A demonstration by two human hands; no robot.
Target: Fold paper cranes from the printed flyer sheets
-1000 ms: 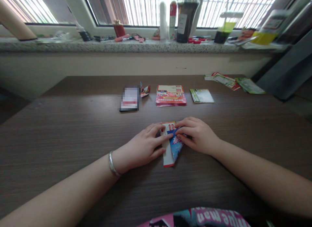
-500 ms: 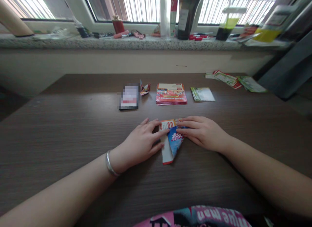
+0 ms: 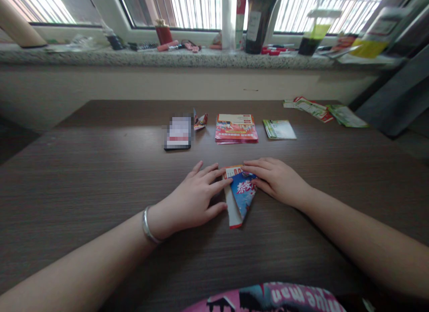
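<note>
A partly folded paper flyer (image 3: 244, 193) lies on the table between my hands. Its blue flap with pink-and-white lettering is folded across a pale strip, and a red-edged printed part shows at the top. My left hand (image 3: 194, 193), with a silver bangle on the wrist, is spread flat, its fingertips touching the flyer's left side. On the other side my right hand (image 3: 279, 180) rests with outstretched fingers over the upper right edge. Its thumb is hidden, and part of the flyer is covered by these fingers.
Beyond my hands lie a phone-like device (image 3: 178, 133) with a blurred screen, a small folded paper piece (image 3: 200, 121), a stack of red flyers (image 3: 236, 129) and green-white papers (image 3: 280, 129). More leaflets (image 3: 315, 110) lie back right. Bottles and small items line the windowsill (image 3: 201, 59).
The flyer has shifted slightly right and toward me. My right fingers have drawn back toward its edge, showing more of the blue flap. My left fingers are spread a little wider.
</note>
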